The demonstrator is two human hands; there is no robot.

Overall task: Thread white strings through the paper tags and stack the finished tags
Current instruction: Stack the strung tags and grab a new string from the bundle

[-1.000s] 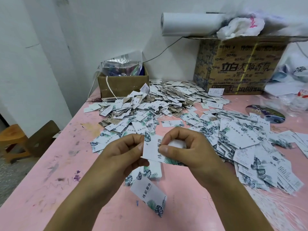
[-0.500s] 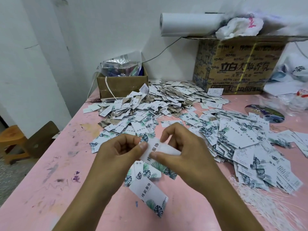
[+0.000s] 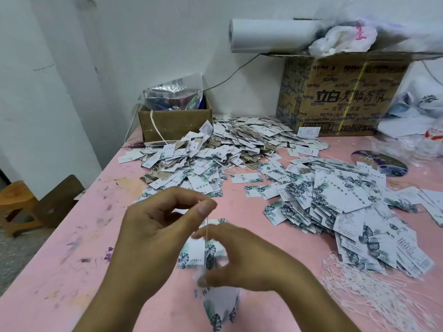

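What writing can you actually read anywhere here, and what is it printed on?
"立白": large dark characters on the big cardboard box; the characters beside and below them are too distorted to read.
Paper tags: printed characters, too small and blurred.
Round disc: print unreadable.
Small cardboard box: no text visible.

Pink table, scuffed and stained. Directly on it: scattered tag heap at back, second tag pile to right, bundle of white strings near right, small open carton and big printed carton along wall.
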